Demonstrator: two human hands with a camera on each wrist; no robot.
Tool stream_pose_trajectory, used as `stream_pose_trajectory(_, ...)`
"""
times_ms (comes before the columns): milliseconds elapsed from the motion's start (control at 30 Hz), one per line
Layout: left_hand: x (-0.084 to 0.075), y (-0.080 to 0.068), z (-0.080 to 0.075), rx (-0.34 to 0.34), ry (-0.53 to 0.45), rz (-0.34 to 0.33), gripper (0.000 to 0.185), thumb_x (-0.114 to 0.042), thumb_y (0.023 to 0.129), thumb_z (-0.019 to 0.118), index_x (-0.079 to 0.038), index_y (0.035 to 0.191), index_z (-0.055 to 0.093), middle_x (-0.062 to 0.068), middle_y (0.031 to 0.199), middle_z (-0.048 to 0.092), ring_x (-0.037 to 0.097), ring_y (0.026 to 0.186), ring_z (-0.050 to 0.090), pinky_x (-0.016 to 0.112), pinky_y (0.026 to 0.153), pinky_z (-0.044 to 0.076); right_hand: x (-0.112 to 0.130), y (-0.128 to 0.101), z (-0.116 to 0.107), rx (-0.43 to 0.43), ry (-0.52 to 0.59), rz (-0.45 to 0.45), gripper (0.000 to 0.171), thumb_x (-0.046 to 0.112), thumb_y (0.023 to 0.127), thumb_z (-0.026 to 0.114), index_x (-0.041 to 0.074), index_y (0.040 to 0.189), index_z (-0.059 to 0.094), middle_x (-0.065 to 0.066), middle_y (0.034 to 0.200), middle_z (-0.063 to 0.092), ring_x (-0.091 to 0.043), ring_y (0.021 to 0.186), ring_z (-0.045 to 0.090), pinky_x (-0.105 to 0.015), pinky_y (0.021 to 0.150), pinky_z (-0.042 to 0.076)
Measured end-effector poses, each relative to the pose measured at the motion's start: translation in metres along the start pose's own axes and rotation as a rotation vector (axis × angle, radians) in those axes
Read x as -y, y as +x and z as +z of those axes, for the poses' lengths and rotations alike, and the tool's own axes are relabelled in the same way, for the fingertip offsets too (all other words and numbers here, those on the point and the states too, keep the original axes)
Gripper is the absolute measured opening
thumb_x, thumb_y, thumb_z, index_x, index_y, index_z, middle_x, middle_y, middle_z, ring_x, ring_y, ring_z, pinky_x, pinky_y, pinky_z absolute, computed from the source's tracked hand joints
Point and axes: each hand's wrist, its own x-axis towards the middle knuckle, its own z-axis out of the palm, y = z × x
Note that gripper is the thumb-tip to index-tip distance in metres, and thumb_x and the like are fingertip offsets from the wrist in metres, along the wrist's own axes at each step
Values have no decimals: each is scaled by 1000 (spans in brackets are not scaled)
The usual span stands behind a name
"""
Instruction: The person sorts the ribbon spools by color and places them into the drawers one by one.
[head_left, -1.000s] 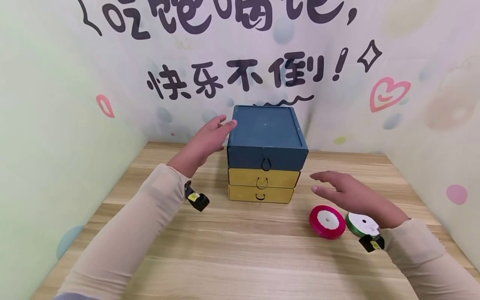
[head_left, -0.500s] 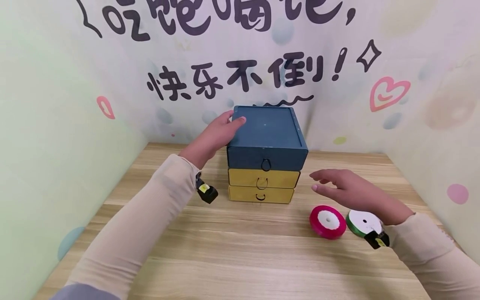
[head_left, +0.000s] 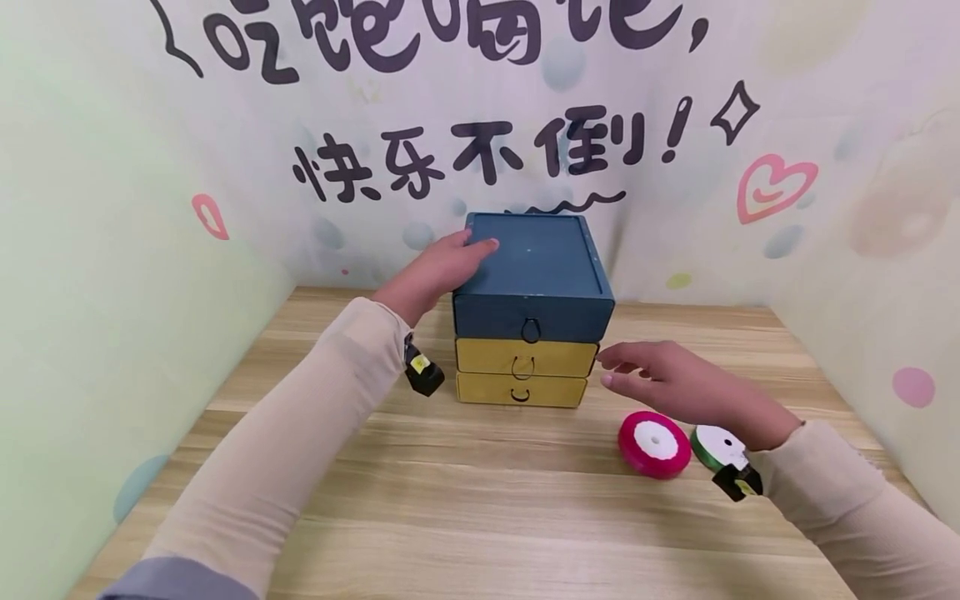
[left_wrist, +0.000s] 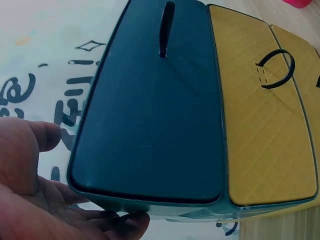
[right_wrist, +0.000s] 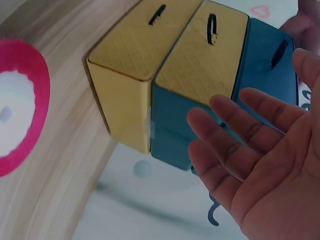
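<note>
A small chest of drawers [head_left: 536, 258] stands near the back of the table, with a dark blue top drawer [head_left: 491, 317] and two yellow drawers [head_left: 487, 357] below. Each front carries a black loop handle [head_left: 531, 330]. My left hand [head_left: 446, 265] lies at the chest's upper left edge, thumb over the top and fingers along the side. In the left wrist view the left fingers [left_wrist: 130, 226] are at the side wall, spread from the thumb. My right hand [head_left: 686, 383] hovers beside the chest's right side, fingers extended and holding nothing; the right wrist view shows its palm.
On the wooden table [head_left: 480, 500], a spool of pink-red ribbon [head_left: 654, 445] lies below my right hand. A green ribbon spool [head_left: 716, 446] sits beside it, partly covered by the right wrist. A printed cloth wall [head_left: 375, 100] rises behind the chest.
My left hand has moved right from beside the chest onto its upper left edge. My right hand has shifted slightly left, closer to the yellow drawers. The chest and spools stay put.
</note>
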Motion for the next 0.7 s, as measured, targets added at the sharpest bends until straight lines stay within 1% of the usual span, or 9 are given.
stream_pose_trajectory(133,2,6,1,23,6,-25,73,-50,103,43,-19,161,12,-1,166,10,21,151,12,43,118,19,4,2,5,3,23,-14,52,45,97,60,9,135,60,-6,127,63,-25,111,60,-47,89,53)
stream_pose_trajectory(367,4,13,-1,23,-10,-17,69,-46,104,43,-19,161,14,0,166,12,22,150,15,42,118,21,5,9,15,24,77,13,54,42,97,62,9,139,57,-10,134,59,-26,116,58,-45,90,53)
stream_pose_trajectory(567,4,17,-1,17,-27,-28,69,-46,104,44,-22,161,12,0,166,10,22,150,14,43,118,21,5,14,22,29,112,8,50,38,99,59,8,139,57,-9,131,61,-26,115,59,-47,92,52)
stream_pose_trajectory(700,6,20,0,11,-43,-15,67,-44,104,44,-25,161,13,-1,166,10,22,150,15,43,117,23,6,16,22,28,164,8,47,37,101,57,9,138,57,-7,130,62,-25,114,58,-47,93,51)
